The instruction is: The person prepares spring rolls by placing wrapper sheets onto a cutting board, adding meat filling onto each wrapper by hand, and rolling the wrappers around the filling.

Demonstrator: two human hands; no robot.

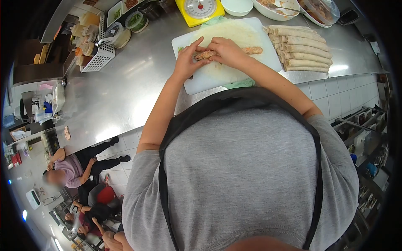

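A log of chunky, pinkish-orange minced filling lies across a thin pale wrapper sheet, which is spread on a white cutting board. My left hand curls its thumb and fingers around the left end of the filling. Close beside it, my right hand bends over the log's middle with its fingertips pressed onto the filling. Part of the log is hidden under the right hand. At the board's right edge rests a stack of several pale finished rolls.
A yellow dial scale stands behind the board, beside a white bowl and a bowl of filling with a spoon. Left are a white basket of bottles and a lidded tub. Several people sit at lower left, one in a pink shirt.
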